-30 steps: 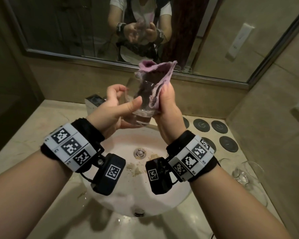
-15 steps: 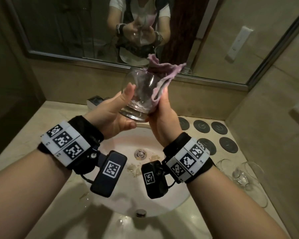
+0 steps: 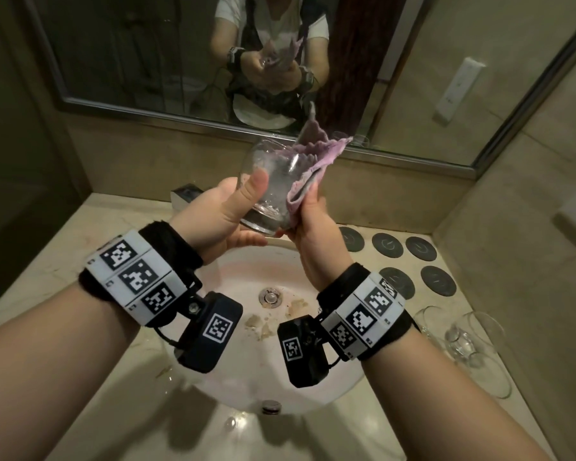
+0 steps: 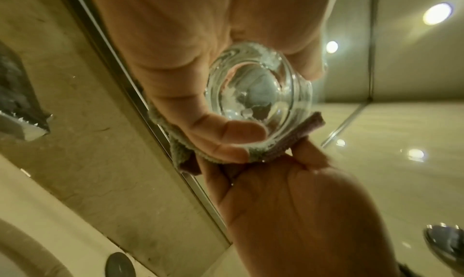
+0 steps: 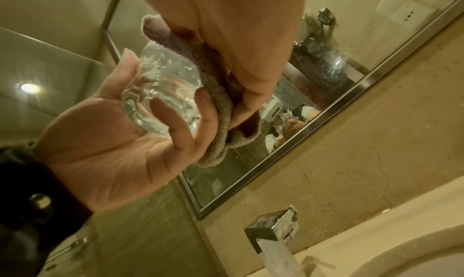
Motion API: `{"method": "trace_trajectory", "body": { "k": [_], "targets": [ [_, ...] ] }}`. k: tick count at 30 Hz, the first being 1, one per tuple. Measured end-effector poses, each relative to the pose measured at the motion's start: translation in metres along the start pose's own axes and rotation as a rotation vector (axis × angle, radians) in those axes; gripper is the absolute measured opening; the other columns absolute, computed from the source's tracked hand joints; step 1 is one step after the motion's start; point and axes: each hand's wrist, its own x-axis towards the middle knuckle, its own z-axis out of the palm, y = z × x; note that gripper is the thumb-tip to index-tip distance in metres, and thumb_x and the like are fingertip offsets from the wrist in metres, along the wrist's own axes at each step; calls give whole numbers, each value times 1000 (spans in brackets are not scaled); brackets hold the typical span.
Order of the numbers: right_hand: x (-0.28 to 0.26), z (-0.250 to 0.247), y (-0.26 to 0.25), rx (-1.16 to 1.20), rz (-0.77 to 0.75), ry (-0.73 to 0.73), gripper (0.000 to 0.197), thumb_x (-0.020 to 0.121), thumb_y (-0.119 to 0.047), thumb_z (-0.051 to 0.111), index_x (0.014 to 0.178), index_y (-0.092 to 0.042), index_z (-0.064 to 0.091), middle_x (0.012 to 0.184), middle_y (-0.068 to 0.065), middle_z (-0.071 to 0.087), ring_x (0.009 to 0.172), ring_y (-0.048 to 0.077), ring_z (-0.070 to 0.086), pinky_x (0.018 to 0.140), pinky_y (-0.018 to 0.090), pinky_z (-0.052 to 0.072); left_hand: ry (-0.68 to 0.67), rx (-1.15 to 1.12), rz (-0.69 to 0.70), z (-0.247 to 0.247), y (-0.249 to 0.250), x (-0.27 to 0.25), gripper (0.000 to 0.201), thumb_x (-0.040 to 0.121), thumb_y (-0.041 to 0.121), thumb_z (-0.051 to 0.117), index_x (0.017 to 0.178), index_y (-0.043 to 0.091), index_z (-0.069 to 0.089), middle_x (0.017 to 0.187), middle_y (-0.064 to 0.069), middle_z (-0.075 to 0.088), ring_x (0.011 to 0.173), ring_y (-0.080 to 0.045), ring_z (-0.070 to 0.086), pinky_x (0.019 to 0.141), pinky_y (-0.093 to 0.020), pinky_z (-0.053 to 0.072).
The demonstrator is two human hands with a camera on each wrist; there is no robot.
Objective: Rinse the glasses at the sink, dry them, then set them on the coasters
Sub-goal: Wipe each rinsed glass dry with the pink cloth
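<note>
Since a second ago I have lifted the clear, round-bellied, stemless glass tumbler (image 3: pixel 273 188) higher over the white oval basin (image 3: pixel 233 271) and tipped it: its mouth now points up and away from me toward the mirror, its thick base down and toward my wrists, so its long axis runs tilted, base near, rim far. My left hand (image 3: pixel 220 217) grasps the tumbler, thumb laid up the near wall and fingers curled beneath the base; the left wrist view looks straight up at that base (image 4: pixel 258 96). My right hand (image 3: pixel 310 234) clenches the fuzzy lilac cloth (image 3: pixel 310 164), pressing it against the glass's right side, and the cloth's free end now flares above the rim rather than sitting bunched over it. I judge this to be the drying step, with the wipe moving round the outside. The five dark round coasters (image 3: pixel 419 247) to the right all lie bare, and other clear glasses (image 3: pixel 463 341) wait near the right counter edge, so most of the job remains.
</note>
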Motion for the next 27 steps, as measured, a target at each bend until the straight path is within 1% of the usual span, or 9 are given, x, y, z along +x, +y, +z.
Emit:
{"method": "trace_trajectory", "body": {
  "k": [3,7,10,14,17,20,22,24,27],
  "targets": [
    [0,0,1,-53,-93,-42,61,93,-44,27,149,-29,8,141,-4,42,126,12,48,108,41,39,55,-12,5,5,0,1,105,38,75,72,115,7,51,86,-3,72,77,-17,70,52,-21,54],
    [2,-1,5,-108,-120,-15,71,89,-57,27,149,-28,2,126,-25,40,118,-3,46,111,32,35,76,-32,-3,9,1,3,84,72,61,55,130,2,39,94,-5,67,78,-16,68,54,-21,54],
    [3,0,6,-73,-92,14,95,74,-82,36,148,-29,14,139,-9,46,125,5,47,112,36,33,62,-50,-6,10,2,2,68,83,49,50,133,4,37,106,-9,63,85,-19,67,58,-23,55],
    [4,-2,5,30,-88,44,85,82,-71,37,150,-26,14,147,8,40,127,15,48,112,46,32,-12,-127,-24,7,4,-1,62,81,36,50,136,11,35,120,-9,60,98,-22,66,72,-29,58],
    [2,1,2,34,-158,38,93,76,-75,49,148,-24,19,147,10,39,131,21,44,111,47,34,29,-227,-6,7,5,-1,58,85,30,57,135,19,29,126,-7,51,92,-23,69,65,-35,59],
    [1,3,2,31,-190,99,83,77,-71,53,143,-30,22,146,8,36,132,18,42,112,43,34,57,-120,0,11,6,0,39,86,41,47,120,28,36,130,0,46,93,-22,69,70,-37,60],
    [3,1,5,-12,-174,160,81,79,-66,51,144,-33,15,149,7,29,135,18,37,113,42,32,84,63,6,9,3,0,47,78,58,47,119,36,44,136,-1,42,109,-23,63,72,-34,59],
    [6,-1,7,-110,-161,190,88,75,-64,45,147,-32,7,152,6,21,138,21,32,113,44,32,109,170,54,7,-1,1,58,77,66,44,129,39,44,142,-2,38,120,-20,53,73,-28,56],
    [5,2,3,-209,-136,184,92,72,-70,39,148,-31,5,153,5,18,139,21,29,114,44,30,115,33,72,10,-3,3,74,76,60,42,142,32,27,136,1,49,112,-11,59,77,-28,53]
  ]
}}
